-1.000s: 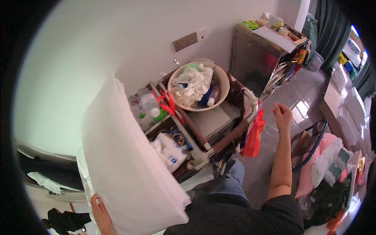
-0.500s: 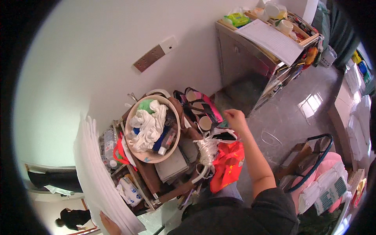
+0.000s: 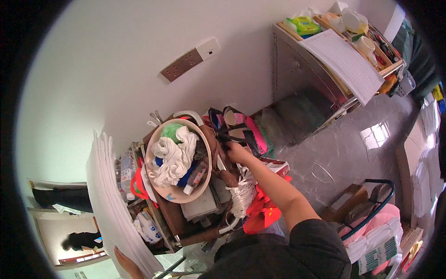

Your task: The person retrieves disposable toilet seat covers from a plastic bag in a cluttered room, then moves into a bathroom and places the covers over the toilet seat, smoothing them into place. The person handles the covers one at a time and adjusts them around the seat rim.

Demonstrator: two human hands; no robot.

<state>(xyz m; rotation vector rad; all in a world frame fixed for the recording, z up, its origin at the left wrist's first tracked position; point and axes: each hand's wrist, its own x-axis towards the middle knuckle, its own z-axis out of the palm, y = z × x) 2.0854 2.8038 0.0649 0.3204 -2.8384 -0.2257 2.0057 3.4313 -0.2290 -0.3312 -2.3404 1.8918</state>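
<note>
My left hand (image 3: 127, 265) holds the edge of a tall white bundle of folded, cloth-like sheets (image 3: 104, 186) at the lower left; some fingers are hidden. Reaching across to the right side of a round cream basin (image 3: 209, 179), my right hand (image 3: 238, 153) has its fingers closed at a dark strap-like thing whose kind I cannot make out. White crumpled cloths (image 3: 174, 153), a green cloth (image 3: 171, 132) and a small clear bottle (image 3: 197, 179) lie in the basin. Just beyond the hand stands a pink and black bag (image 3: 253, 135).
The basin rests on a brown rack (image 3: 188, 237) with plastic bottles (image 3: 126, 174). White cord (image 3: 242, 197) and a red bag (image 3: 262, 211) lie below my right forearm. A cabinet (image 3: 304, 69) stands at the far right, a blue-handled cart (image 3: 367, 218) at the near right. Another person (image 3: 83, 241) is far left.
My right hand has moved left and down from above the pink bag to beside the basin, and its forearm now crosses over the cord and red bag. My left hand stays on the white bundle.
</note>
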